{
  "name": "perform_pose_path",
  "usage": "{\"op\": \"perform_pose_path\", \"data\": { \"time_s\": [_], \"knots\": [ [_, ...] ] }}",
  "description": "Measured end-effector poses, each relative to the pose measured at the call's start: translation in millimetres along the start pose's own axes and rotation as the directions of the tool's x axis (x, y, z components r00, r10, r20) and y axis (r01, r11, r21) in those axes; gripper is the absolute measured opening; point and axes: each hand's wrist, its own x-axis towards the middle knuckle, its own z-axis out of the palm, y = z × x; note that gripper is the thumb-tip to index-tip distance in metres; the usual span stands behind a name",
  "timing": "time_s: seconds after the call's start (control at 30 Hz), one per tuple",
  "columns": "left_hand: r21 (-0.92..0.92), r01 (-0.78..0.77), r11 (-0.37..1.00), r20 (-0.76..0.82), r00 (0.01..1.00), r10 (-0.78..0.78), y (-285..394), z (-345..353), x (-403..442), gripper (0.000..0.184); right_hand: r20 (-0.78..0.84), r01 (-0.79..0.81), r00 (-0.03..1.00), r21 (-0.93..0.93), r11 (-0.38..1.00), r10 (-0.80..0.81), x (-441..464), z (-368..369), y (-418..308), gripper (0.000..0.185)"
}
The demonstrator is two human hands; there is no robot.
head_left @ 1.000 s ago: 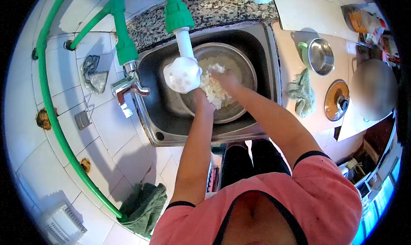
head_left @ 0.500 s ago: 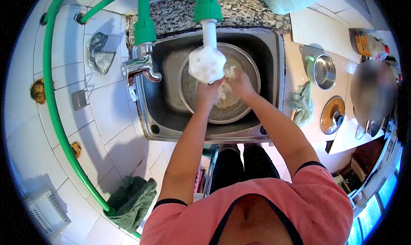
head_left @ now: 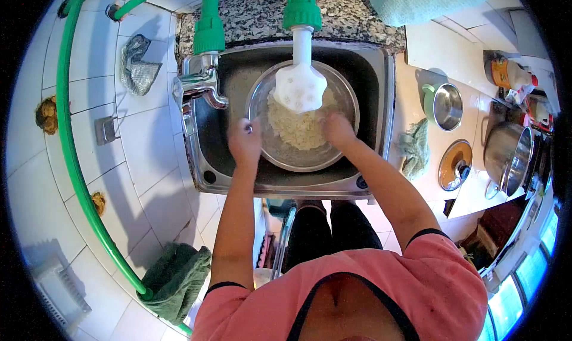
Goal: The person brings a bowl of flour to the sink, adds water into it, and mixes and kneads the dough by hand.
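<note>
A round metal bowl (head_left: 353, 96) stands in the steel sink, with wet pale grains that look like rice (head_left: 295, 126) spread over its bottom. My left hand (head_left: 244, 143) is at the bowl's left rim, fingers curled round the edge. Inside the right part of the bowl, my right hand (head_left: 339, 131) touches or hovers just over the grains; its fingers are bent and smeared by motion. Above the bowl hangs a white spout head (head_left: 301, 87) on a green pipe, covering part of the grains.
A chrome tap (head_left: 205, 87) juts over the left of the sink (head_left: 286, 189). On the right counter are a green-handled pot (head_left: 447, 107), a cloth (head_left: 414, 149), a glass lid (head_left: 456, 165) and a large pot (head_left: 506, 153). A green hose (head_left: 68, 126) runs down the left wall.
My hands have moved apart from the middle of the bowl, the left out to the rim and the right slightly towards me. The clump of grains between them has dropped back into the bowl.
</note>
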Motion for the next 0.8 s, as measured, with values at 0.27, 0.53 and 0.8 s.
{"op": "perform_pose_path", "data": {
  "time_s": [0.27, 0.53, 0.8],
  "knots": [
    [-0.061, -0.039, 0.997, 0.005, 0.999, 0.04, -27, 8, 28, 0.042, 0.141, 0.618, 0.777, -0.356, 0.701, -0.614, 44, 51, -17, 0.029],
    [-0.327, -0.14, 0.935, -0.216, 0.974, 0.07, 27, -13, 58, 0.051, -0.035, 0.163, 0.979, -0.46, 0.873, -0.201, 27, 4, 14, 0.034],
    [-0.44, -0.275, 0.855, -0.36, 0.926, 0.113, 24, -33, -30, 0.038, -0.161, 0.174, 0.956, -0.361, 0.916, -0.245, -13, -17, 10, 0.025]
  ]
}}
